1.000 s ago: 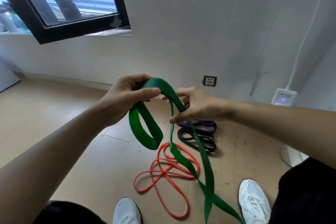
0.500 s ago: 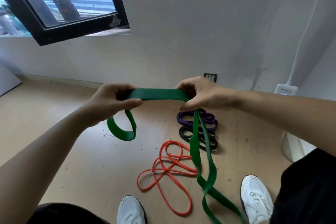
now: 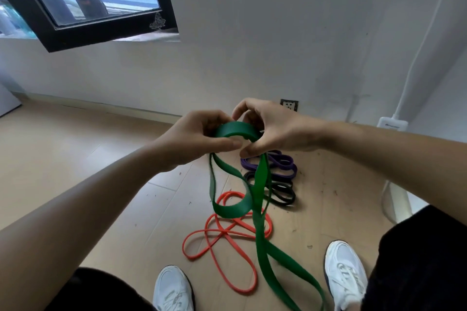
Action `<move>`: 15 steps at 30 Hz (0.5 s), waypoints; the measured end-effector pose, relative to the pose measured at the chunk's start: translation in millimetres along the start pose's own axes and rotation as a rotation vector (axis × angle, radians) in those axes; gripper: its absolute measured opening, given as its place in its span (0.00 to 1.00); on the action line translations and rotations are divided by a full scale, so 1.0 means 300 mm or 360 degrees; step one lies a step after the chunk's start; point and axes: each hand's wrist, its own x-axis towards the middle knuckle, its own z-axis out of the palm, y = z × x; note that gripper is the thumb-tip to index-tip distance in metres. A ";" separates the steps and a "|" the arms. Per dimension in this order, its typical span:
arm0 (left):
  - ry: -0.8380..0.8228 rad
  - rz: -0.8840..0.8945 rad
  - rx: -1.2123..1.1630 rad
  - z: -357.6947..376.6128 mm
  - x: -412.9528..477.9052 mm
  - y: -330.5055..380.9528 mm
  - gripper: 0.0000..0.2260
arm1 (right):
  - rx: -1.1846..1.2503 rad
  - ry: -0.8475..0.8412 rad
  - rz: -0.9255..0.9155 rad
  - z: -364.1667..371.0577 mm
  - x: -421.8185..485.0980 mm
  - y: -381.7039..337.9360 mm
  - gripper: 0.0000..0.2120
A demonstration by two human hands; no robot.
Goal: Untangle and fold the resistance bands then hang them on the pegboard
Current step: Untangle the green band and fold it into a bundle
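The green band (image 3: 262, 177) trails its tail to the floor by my shoes (image 3: 174, 290), passing the orange band (image 3: 219, 231). Higher up, my hands, apart half a second ago with a flat stretch between them, now meet and bow that stretch into an arch (a fold begun, I judge). My left hand (image 3: 192, 141) and right hand (image 3: 275, 129) each pinch it, fingers curled. Beyond lie the black band (image 3: 285, 195) and purple band (image 3: 283, 161).
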 end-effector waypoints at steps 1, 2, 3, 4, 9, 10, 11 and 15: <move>0.0038 0.0044 0.0016 0.010 0.002 0.014 0.18 | 0.0046 -0.0011 0.0003 0.001 -0.001 0.001 0.30; 0.0063 0.0085 0.0004 0.016 0.003 0.027 0.17 | 0.0096 -0.0017 0.0007 0.002 -0.002 0.005 0.28; 0.0083 0.0125 -0.0031 0.018 0.001 0.039 0.16 | 0.0127 -0.0018 0.0011 0.005 -0.003 0.013 0.26; 0.0105 0.0163 -0.0065 0.016 0.000 0.049 0.15 | 0.0120 -0.0019 0.0022 0.012 -0.004 0.026 0.23; 0.0388 0.0219 -0.0334 -0.058 -0.011 0.053 0.07 | 0.0048 -0.0072 0.0222 0.073 -0.014 0.131 0.10; 0.0426 0.0202 -0.0345 -0.080 -0.016 0.041 0.07 | 0.0106 -0.0076 0.0237 0.075 -0.014 0.147 0.08; 0.0440 0.0172 -0.0334 -0.105 -0.025 0.024 0.07 | 0.0173 -0.0075 0.0245 0.072 -0.013 0.156 0.06; 0.0366 -0.0050 -0.0257 -0.205 -0.075 -0.072 0.16 | 0.0313 0.0005 0.0257 0.020 -0.015 0.161 0.12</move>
